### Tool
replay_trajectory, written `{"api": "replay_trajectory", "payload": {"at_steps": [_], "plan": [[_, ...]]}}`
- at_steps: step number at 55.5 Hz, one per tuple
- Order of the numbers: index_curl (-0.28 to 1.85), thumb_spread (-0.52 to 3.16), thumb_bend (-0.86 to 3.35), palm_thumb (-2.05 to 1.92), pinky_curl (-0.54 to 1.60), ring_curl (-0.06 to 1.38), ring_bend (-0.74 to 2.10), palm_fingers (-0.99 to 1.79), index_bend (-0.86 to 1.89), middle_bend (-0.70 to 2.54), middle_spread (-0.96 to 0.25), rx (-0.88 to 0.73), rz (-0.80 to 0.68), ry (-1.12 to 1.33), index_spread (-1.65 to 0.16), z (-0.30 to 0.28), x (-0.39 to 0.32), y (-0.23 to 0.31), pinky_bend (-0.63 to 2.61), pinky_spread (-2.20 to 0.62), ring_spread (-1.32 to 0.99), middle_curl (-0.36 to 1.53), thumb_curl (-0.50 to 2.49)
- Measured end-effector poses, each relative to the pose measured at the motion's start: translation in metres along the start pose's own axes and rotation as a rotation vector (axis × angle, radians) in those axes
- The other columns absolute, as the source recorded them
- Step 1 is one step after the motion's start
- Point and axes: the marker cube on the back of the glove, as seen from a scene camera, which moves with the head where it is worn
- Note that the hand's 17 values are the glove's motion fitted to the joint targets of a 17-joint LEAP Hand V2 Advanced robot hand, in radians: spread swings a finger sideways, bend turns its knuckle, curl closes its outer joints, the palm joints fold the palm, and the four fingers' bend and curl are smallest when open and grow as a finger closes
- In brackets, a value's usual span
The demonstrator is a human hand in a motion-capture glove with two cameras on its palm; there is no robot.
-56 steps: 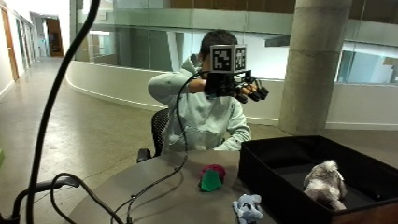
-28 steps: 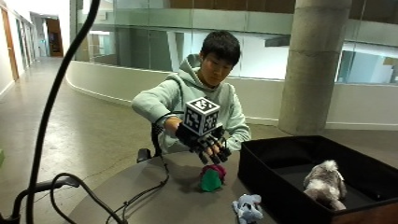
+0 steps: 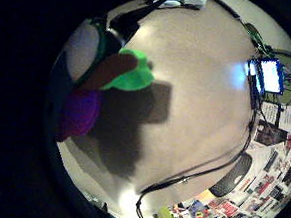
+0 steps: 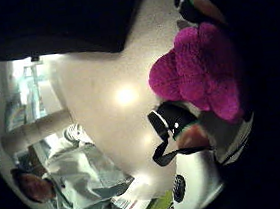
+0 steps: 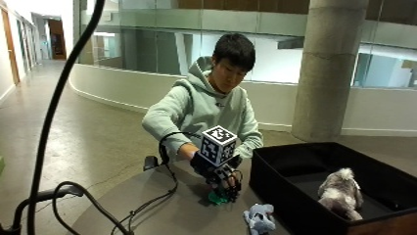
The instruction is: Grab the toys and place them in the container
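A green and magenta soft toy point(image 5: 218, 198) lies on the table point(image 5: 163, 210) in front of the person, just left of the black container point(image 5: 273, 196). My gloved right hand point(image 5: 218, 177) is down on it, fingers curled round it. In the palm views the green part point(image 3: 134, 73) and the magenta part point(image 4: 202, 73) sit right against my fingers point(image 4: 193, 135). A blue-grey plush toy point(image 5: 259, 218) lies on the table near the container's front corner. A grey plush animal point(image 5: 340, 192) sits inside the container.
The container's near wall stands about a hand's width right of the toy in my grip. A screen and printed sheets point(image 3: 270, 75) lie farther off on the table. A black pole and cable point(image 5: 58, 112) cross the foreground at left.
My hand came down from in front of the person's face to the green and magenta toy on the table, and now grips it. The other toys have not moved.
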Motion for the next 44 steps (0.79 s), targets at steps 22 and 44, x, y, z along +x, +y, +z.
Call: {"api": "replay_trajectory", "payload": {"at_steps": [22, 44], "plan": [[0.3, 1.32, 0.09, 0.52, 0.39, 0.54, 0.96, 0.86, 0.14, 0.56, -0.16, 0.149, -0.002, -0.042, -0.2, 0.006, 0.004, -0.012, 0.8, -0.28, -0.36, 0.56, 0.43], [0.58, 0.82, 0.0, 0.56, 0.56, 0.66, 1.19, 1.26, 0.69, 0.98, -0.22, 0.276, 0.028, -0.022, -0.22, -0.062, -0.003, 0.003, 1.06, -0.4, -0.35, 0.8, 0.67]]}}
